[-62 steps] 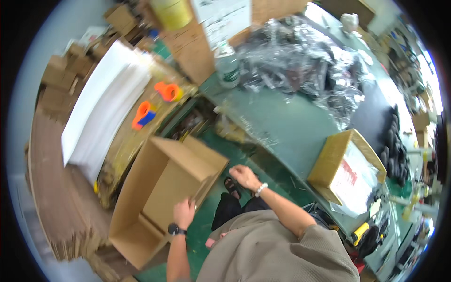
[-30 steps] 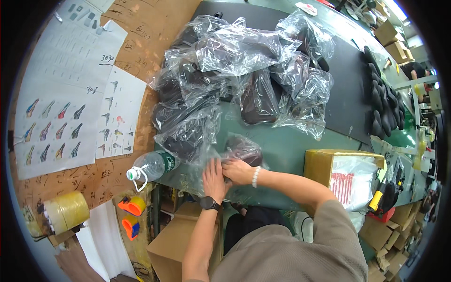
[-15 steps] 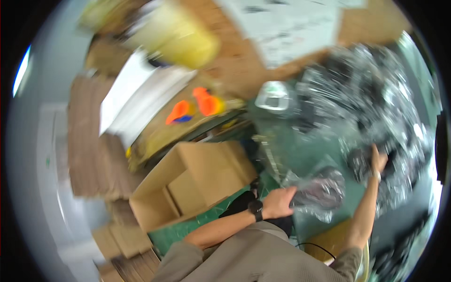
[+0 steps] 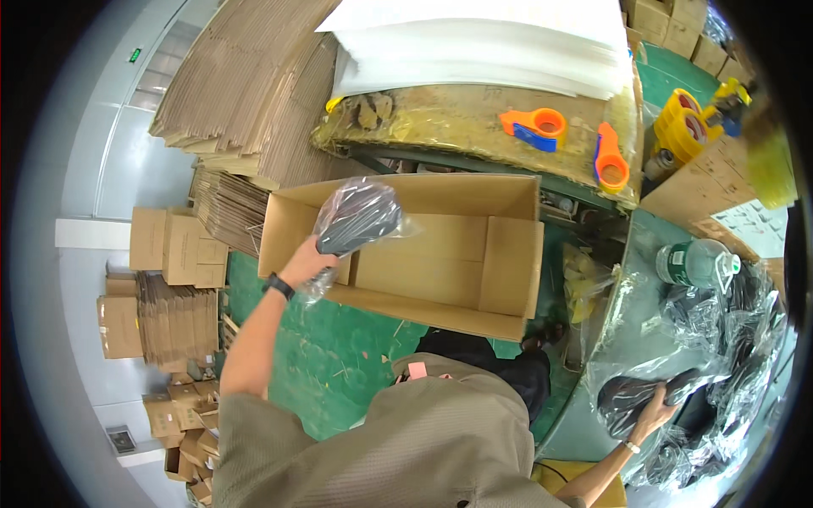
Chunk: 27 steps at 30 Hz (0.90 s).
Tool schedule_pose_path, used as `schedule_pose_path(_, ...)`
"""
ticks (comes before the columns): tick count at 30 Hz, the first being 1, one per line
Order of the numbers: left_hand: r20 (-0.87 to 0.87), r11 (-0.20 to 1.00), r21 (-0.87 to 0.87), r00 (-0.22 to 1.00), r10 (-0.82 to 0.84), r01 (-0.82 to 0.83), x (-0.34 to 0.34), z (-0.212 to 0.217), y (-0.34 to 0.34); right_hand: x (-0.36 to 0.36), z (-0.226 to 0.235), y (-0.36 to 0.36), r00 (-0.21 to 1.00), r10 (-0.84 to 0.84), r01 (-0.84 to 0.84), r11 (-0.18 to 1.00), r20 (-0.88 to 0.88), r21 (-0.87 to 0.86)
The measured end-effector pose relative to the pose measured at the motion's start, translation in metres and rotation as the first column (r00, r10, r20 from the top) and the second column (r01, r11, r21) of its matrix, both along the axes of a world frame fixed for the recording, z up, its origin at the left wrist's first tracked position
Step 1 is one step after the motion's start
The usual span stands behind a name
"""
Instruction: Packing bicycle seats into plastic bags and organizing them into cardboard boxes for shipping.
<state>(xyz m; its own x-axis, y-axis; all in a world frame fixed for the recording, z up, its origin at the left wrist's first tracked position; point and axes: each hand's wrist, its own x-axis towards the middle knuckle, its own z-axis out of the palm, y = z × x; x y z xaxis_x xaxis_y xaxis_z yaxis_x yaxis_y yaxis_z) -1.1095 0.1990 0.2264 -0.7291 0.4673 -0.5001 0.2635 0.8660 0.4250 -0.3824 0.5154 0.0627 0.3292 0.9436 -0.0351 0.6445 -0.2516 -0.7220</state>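
My left hand (image 4: 303,261) grips a black bagged item (image 4: 364,222) over the left end of an open cardboard box (image 4: 512,271). The item is broad and rounded at one end and narrower where my fingers close on it, and clear plastic wraps it. Far to the right, my right hand (image 4: 652,415) is closed on a second black item (image 4: 625,401) in clear plastic, on the green table (image 4: 584,415). Beside that hand lies a heap of similar bagged black items (image 4: 745,339). The part of the box floor I can see is bare cardboard.
Behind the box, a bench holds white sheets (image 4: 474,59) and two orange tape dispensers (image 4: 549,123). Flat cardboard (image 4: 246,93) is stacked at the far left. A large plastic bottle (image 4: 699,264) lies on the right table, near yellow tape rolls (image 4: 677,123).
The view has swung left toward the box. My left hand has carried its bagged item from the right table to above the box; my right hand remains among the bagged items.
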Motion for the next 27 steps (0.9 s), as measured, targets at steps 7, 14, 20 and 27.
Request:
schedule_pose_path(7,0.121,0.860,-0.478,0.984,-0.134,0.176,-0.221,-0.182,-0.110,-0.281,0.221,-0.036,0.759,0.432,-0.515,0.856,-0.487,-0.044)
schedule_pose_path(14,-0.126,0.883,-0.452,0.989,0.080,-0.129,-0.263,-0.359,-0.260,-0.650,0.148,-0.108,0.100,0.914,-0.925,-0.060,-0.393,-0.375)
schedule_pose_path(20,0.227,0.911,-0.331,0.916,0.332,-0.248,-0.201,-0.387,-0.193,-0.775,-0.065,-0.208,0.195,0.904,-0.757,-0.107,-0.379,-0.645)
schedule_pose_path(27,0.076,0.914,-0.349,0.966,0.246,-0.205,-0.209,-0.395,-0.230,-0.839,-0.165,-0.326,0.556,0.735,-0.731,0.210,-0.388,-0.650)
